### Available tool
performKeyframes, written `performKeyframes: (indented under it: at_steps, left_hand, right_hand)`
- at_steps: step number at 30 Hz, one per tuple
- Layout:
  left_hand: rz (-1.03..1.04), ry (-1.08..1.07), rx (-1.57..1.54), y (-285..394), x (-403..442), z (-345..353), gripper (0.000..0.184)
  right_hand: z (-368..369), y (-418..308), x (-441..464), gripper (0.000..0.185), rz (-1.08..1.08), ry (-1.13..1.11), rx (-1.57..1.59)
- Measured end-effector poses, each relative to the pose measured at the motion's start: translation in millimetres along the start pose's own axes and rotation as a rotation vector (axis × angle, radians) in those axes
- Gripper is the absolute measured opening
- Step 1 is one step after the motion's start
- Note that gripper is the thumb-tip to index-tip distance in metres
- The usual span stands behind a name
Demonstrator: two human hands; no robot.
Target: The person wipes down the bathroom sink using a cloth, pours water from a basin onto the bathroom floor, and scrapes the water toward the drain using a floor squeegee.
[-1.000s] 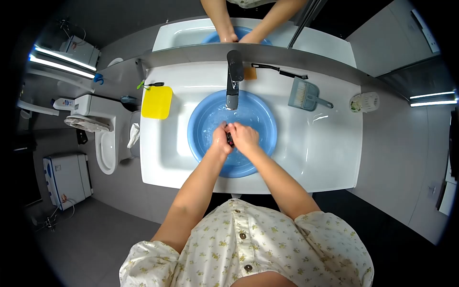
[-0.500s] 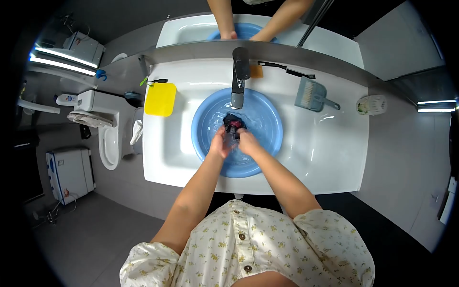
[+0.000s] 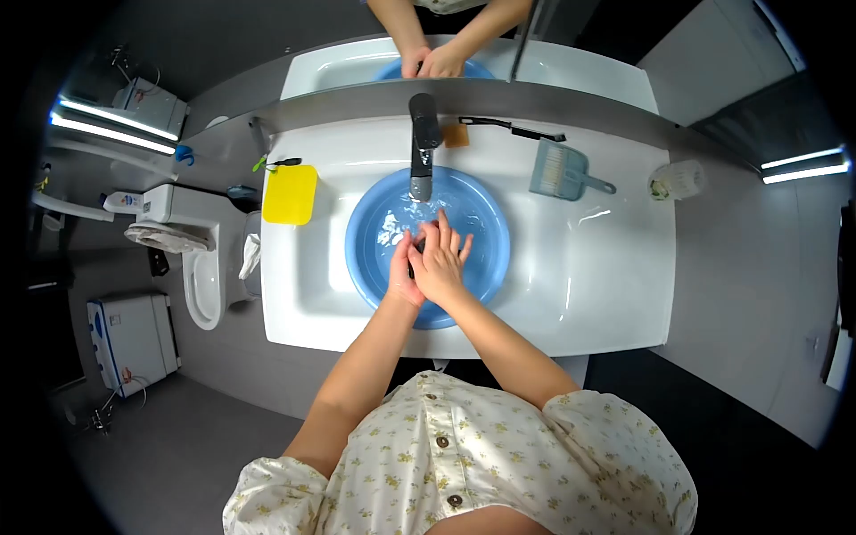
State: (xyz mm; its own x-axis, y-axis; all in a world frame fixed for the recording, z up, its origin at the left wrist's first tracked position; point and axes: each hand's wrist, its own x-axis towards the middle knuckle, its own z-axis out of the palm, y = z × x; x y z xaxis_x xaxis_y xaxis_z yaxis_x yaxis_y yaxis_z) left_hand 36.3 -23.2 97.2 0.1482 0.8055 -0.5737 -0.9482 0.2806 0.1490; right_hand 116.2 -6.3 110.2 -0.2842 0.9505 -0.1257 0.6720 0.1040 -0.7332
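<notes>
A light blue basin (image 3: 357, 272) of water stands in the white sink under the grey faucet (image 3: 422, 169). Over it, my left hand (image 3: 404, 270) cups a small dark, wet cloth (image 3: 415, 258), mostly hidden between my palms. From the right side my right hand (image 3: 437, 264) lies across the cloth and presses toward the left palm, its fingers stretched out and spread. Both hands are just below the faucet's tip, and bright ripples show on the water beyond them.
A yellow tub (image 3: 290, 194) sits on the sink's left ledge. Behind the faucet are an orange sponge (image 3: 456, 135) and a black-handled brush (image 3: 512, 127). A blue-grey dustpan with a brush (image 3: 563, 171) lies right; a clear cup (image 3: 679, 181) is at the right edge.
My hands have come together, and the right hand has gone from curled fingers to a spread palm over the cloth. The cloth, earlier bunched with a red patch visible, is now mostly covered.
</notes>
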Motion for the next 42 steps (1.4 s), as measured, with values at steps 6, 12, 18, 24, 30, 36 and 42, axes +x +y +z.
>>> performKeyframes:
  at_steps: [6, 12, 18, 24, 30, 36, 42]
  left_hand:
    - [0.2, 0.016, 0.361, -15, -9, 34, 0.041]
    - [0.333, 0.211, 0.55, -25, -1, 51, 0.027]
    - [0.201, 0.274, 0.653, -27, -12, 69, 0.031]
    - [0.146, 0.368, 0.516, -29, -17, 74, 0.059]
    - [0.146, 0.425, 0.513, -35, -25, 67, 0.06]
    - [0.132, 0.348, 0.537, -24, -43, 60, 0.042]
    - [0.202, 0.369, 0.662, -25, -53, 40, 0.036]
  right_hand:
    - [-11, 6, 16, 0.055, 0.193, -0.052, -0.082]
    - [-23, 21, 21, 0.062, 0.304, -0.167, 0.279]
    - [-43, 26, 16, 0.072, 0.118, -0.247, 0.2]
    - [-67, 9, 11, 0.067, -0.022, -0.298, 0.025]
    - [-48, 10, -3, 0.053, -0.075, -0.056, -0.084]
    - [-39, -2, -17, 0.044, -0.121, 0.036, -0.133]
    - [-30, -17, -48, 0.032, 0.173, 0.165, 0.254]
